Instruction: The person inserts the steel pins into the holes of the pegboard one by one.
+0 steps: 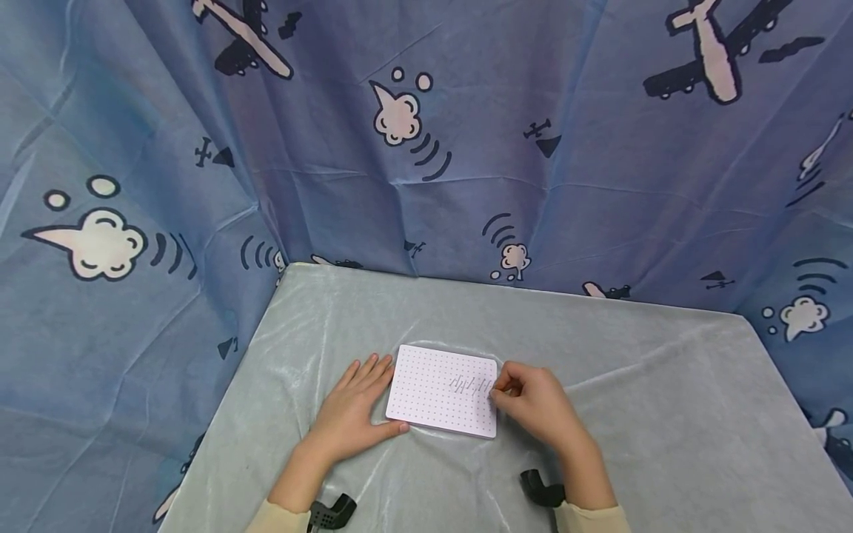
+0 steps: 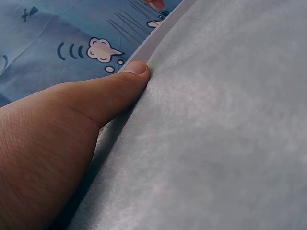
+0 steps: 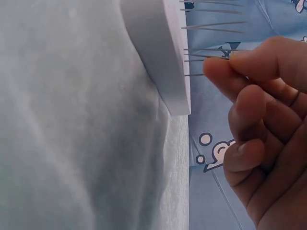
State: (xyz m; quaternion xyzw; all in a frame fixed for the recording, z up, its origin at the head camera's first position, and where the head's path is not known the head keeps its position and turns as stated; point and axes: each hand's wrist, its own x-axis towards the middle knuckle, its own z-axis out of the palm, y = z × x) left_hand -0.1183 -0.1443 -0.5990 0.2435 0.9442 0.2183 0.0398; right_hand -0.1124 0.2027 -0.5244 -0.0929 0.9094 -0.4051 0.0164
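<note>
A white board [image 1: 423,392] with a grid of small holes lies on the grey cloth. Several thin metal needles [image 3: 211,10] stand in its right part. Thumb and index finger of my right hand [image 1: 543,407] pinch one thin needle close over the board's right edge, while its other fingers curl toward the palm. My left hand [image 1: 346,422] rests flat on the cloth along the left side, fingers straight and spread. Its thumb [image 2: 136,68] touches the front edge of the board in the left wrist view.
Grey cloth [image 1: 666,414] covers the table around the board. A blue curtain [image 1: 466,155] printed with planes and clouds hangs behind and beside it. Black wrist devices [image 1: 336,512] sit near both cream sleeves [image 1: 589,518].
</note>
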